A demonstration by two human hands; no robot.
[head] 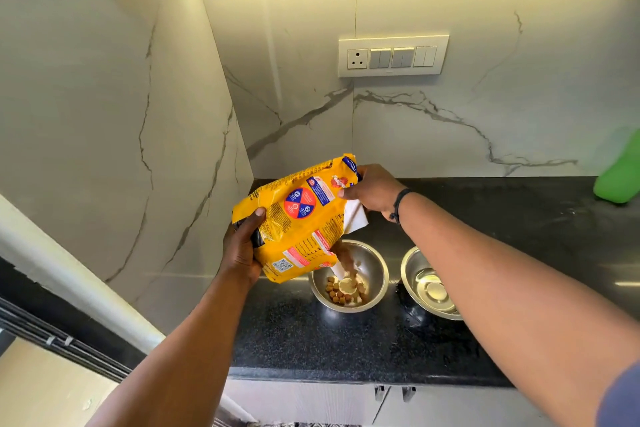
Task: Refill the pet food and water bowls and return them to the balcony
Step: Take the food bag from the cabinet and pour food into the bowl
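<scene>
A yellow pet food bag (298,218) is tilted over a steel bowl (375,263) on the black counter. My left hand (242,246) grips the bag's lower left side. My right hand (372,192) holds its upper right corner. Brown kibble (337,291) lies in the bottom of that bowl, and some is falling from the bag's open mouth. A second steel bowl (420,282) stands just to the right, partly hidden by my right forearm, and holds what looks like clear water.
The black granite counter (346,347) ends at a marble wall on the left and behind. A switch panel (393,55) is on the back wall. A green object (618,173) sits at the far right. A cabinet hangs overhead.
</scene>
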